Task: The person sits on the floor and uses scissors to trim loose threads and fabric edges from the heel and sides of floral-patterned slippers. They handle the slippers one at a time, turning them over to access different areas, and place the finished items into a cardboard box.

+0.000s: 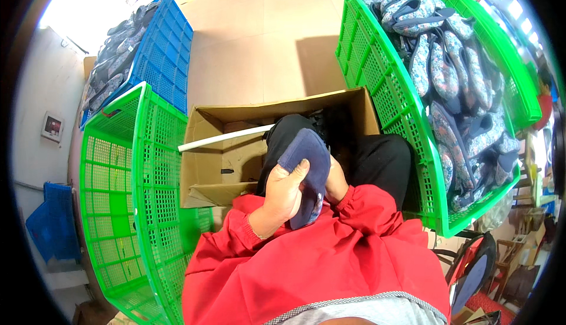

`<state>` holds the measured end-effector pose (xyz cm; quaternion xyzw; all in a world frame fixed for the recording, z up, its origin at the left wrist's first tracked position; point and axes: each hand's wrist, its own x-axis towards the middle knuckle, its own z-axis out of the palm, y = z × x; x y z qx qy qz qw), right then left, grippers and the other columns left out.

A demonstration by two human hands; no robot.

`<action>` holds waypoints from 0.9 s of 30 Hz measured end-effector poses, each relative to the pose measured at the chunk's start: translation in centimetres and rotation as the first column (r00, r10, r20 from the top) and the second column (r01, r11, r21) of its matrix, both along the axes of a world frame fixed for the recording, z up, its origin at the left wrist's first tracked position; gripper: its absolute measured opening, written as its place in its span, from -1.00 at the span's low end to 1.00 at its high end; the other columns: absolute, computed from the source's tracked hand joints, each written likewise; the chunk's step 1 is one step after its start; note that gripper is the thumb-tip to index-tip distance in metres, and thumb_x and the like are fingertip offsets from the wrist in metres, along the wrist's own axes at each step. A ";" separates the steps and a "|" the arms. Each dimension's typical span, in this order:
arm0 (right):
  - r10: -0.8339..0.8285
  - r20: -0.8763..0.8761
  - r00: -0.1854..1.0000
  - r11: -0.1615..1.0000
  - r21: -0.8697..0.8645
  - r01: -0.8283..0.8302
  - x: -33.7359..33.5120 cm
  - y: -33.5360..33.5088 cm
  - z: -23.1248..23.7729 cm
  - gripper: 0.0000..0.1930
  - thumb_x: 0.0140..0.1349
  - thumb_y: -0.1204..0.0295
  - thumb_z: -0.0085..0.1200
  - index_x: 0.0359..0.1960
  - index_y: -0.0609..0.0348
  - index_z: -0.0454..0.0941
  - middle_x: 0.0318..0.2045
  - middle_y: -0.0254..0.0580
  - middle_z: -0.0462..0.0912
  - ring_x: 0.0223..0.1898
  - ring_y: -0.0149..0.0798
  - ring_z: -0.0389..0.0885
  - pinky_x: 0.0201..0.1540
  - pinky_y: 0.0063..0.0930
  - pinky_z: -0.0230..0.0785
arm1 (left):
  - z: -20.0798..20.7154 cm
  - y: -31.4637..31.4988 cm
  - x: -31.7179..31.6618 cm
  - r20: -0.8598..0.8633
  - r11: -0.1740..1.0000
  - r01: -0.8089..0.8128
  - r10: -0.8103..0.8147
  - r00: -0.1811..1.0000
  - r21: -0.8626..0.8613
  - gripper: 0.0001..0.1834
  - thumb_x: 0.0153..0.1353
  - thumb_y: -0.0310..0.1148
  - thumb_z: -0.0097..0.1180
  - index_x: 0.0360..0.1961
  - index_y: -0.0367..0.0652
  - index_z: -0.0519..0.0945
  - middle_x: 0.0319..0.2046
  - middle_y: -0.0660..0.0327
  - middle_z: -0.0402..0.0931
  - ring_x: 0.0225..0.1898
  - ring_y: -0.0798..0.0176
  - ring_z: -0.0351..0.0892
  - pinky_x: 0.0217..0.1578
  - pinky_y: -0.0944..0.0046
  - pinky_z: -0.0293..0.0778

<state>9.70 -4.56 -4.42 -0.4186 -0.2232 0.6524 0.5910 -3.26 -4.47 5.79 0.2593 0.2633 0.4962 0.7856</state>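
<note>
A navy cloth shoe [313, 159] is held over my lap between both hands, its plain dark sole turned up toward me. My left hand [283, 190] grips its left edge, the thumb pressed on top of the sole. On the other side, my right hand [336, 181] is closed at the shoe's right edge; most of its fingers are hidden behind the shoe. A bit of floral fabric shows at the shoe's lower end. Just beyond, an open cardboard box [203, 177] stands around my legs, with a white rod [227, 137] leaning across it.
At the right a green plastic crate [383, 83] is heaped with floral shoes [442, 68]. More shoes fill a blue crate [168, 42] at the far left. A green crate [144, 166] stands close on my left. Pale floor [253, 42] stretches ahead.
</note>
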 end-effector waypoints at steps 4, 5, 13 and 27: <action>-0.051 -0.049 0.998 0.999 0.008 0.051 0.1 -1.8 -1.0 -0.88 0.36 0.45 0.07 -0.15 0.21 0.54 -0.30 -0.34 0.64 -0.30 -0.48 0.58 -0.15 -0.55 0.46 | -2.4 1.5 0.7 -0.312 0.974 -0.108 0.167 0.935 0.200 -0.73 0.38 -0.47 0.06 0.05 -0.35 0.55 -0.10 0.23 0.61 -0.12 0.36 0.56 -0.05 0.35 0.46; -0.058 -0.058 0.997 0.998 0.020 0.059 0.5 -2.0 -1.3 -0.88 0.37 0.45 0.06 -0.14 0.21 0.54 -0.29 -0.34 0.64 -0.29 -0.49 0.58 -0.15 -0.56 0.45 | -3.0 1.8 0.8 -0.386 0.955 -0.110 0.214 0.897 0.275 -0.71 0.38 -0.47 0.06 0.07 -0.35 0.53 -0.07 0.21 0.60 -0.10 0.35 0.56 -0.03 0.34 0.46; 0.021 -0.103 0.994 1.000 0.014 -0.019 2.6 -2.5 -2.6 -0.76 0.32 0.22 0.15 -0.09 0.01 0.49 -0.47 -0.52 0.48 -0.64 -0.59 0.28 -0.62 -0.67 0.07 | -2.5 2.7 1.5 -0.859 0.891 0.126 0.370 0.354 0.436 -0.85 0.31 -0.46 0.13 -0.33 -0.37 0.59 -0.47 0.20 0.56 -0.41 0.40 0.48 -0.36 0.29 0.42; 0.333 -0.091 0.939 0.939 -0.056 -0.338 5.1 -1.8 -2.5 -0.68 0.13 0.49 0.31 -0.18 0.01 0.41 -0.39 -0.41 0.56 -0.46 -0.54 0.47 -0.48 -0.62 0.29 | -7.2 5.0 1.6 -0.849 0.894 0.050 0.404 0.341 0.446 -0.66 0.12 -0.44 0.32 -0.54 -0.12 0.31 -0.53 0.41 0.26 -0.47 0.47 0.20 -0.48 0.34 0.25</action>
